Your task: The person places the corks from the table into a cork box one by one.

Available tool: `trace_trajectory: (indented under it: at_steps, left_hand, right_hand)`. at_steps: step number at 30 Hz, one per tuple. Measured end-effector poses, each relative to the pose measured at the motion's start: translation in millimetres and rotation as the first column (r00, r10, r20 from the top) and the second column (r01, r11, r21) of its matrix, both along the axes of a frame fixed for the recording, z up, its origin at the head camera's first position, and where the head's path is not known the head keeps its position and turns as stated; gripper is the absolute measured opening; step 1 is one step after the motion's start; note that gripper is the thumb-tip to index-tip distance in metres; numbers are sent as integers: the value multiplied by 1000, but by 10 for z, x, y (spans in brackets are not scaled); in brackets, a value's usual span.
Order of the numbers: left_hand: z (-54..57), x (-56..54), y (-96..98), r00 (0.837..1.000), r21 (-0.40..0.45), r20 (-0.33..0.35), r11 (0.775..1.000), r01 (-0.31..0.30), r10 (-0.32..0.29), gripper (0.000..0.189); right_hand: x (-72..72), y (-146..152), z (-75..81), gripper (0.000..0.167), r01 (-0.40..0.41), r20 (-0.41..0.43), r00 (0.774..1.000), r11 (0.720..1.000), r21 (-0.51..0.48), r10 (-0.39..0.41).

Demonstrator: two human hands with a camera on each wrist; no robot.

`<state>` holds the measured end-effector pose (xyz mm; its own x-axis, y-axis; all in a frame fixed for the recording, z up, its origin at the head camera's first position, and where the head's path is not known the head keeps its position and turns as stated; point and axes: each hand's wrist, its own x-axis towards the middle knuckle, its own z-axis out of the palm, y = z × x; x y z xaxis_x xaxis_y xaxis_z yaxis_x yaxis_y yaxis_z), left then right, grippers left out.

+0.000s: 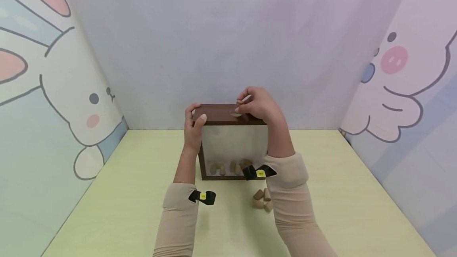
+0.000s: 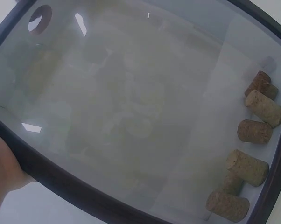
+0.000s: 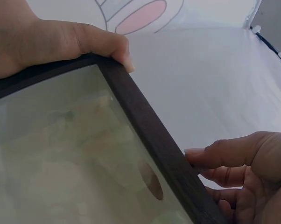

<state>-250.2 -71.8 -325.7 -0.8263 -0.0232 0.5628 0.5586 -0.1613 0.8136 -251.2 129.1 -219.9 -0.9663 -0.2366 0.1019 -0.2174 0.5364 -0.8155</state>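
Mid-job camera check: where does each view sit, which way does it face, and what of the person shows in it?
Head: worn on the head, facing forward and down at the dark-framed box; left hand, right hand and sleeves show.
Left wrist: on that wrist, facing the clear front and the corks behind it; part of the left hand shows.
Right wrist: on that wrist, facing the upper frame; both hands show.
Shared: head and left-wrist views both show corks inside the box.
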Motion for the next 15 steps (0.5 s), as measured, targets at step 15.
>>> trace_trajectory:
  at_steps: [15]
  left_hand:
    - [-226,-238,-42,1000,-11,-12,1000,-29,29,56]
  right_hand:
    - [459,312,-397,34,-97,-293,956,966,-241,23]
